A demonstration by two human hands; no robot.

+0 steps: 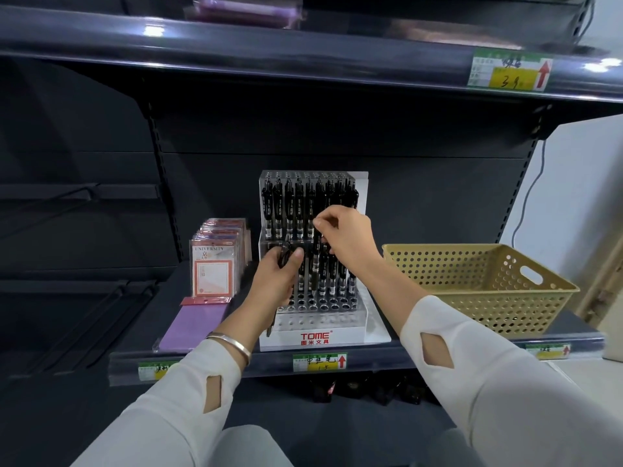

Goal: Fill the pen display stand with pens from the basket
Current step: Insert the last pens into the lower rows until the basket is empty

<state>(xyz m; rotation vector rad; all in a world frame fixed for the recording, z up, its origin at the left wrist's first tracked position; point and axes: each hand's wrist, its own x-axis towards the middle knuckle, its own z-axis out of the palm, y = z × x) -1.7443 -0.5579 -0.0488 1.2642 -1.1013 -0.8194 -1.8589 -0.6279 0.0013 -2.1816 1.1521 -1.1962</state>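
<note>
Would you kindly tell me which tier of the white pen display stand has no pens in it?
The lowest front tier, above the red TOME logo: its holes stand empty, while the back tier and middle tier hold black pens.

I see upright "UNIVERSITY" notepad packs [212, 264] in a row on the dark shelf [404, 360]. A purple packet [199, 326] lies flat just in front of them. A handwritten price label [319, 362] sits on the shelf lip, and a grey cable [529, 197] hangs down the white wall [580, 183].

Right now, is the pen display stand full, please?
Partly full: the pen display stand holds pens in back rows; its front holes are empty.
</note>
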